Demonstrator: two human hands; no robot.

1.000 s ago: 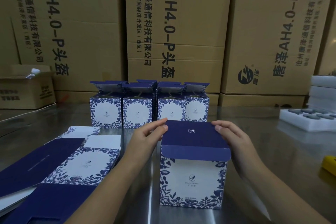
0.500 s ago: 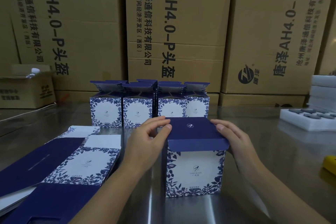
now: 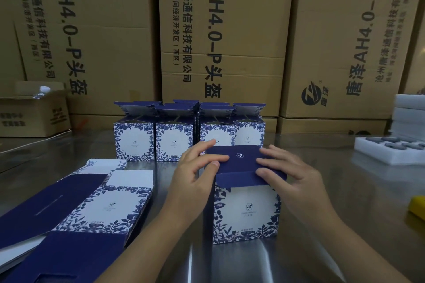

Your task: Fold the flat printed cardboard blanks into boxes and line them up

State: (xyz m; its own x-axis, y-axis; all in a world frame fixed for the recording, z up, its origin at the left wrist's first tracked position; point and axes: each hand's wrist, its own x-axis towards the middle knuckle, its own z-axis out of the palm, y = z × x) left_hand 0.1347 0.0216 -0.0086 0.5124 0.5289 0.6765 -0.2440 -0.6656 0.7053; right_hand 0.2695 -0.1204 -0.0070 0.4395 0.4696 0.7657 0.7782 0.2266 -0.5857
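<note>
- Since the earlier frame, both hands have been slid further onto the navy lid (image 3: 239, 156) of the box (image 3: 247, 209).
- The left hand (image 3: 195, 174) is laid with straight fingers on the lid's left edge, nothing being grasped.
- The right hand (image 3: 292, 177) is spread flat over the lid's right side.
- The box is stood upright on the steel table (image 3: 358, 186), just before the row of folded boxes (image 3: 188, 140); flat blanks (image 3: 101, 204) are stacked at its left.

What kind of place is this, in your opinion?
Probably a packing area in a warehouse or small factory: large shipping cartons are stacked behind a steel table, folded printed boxes stand in a row on it, and flat blanks lie at the left.
</note>
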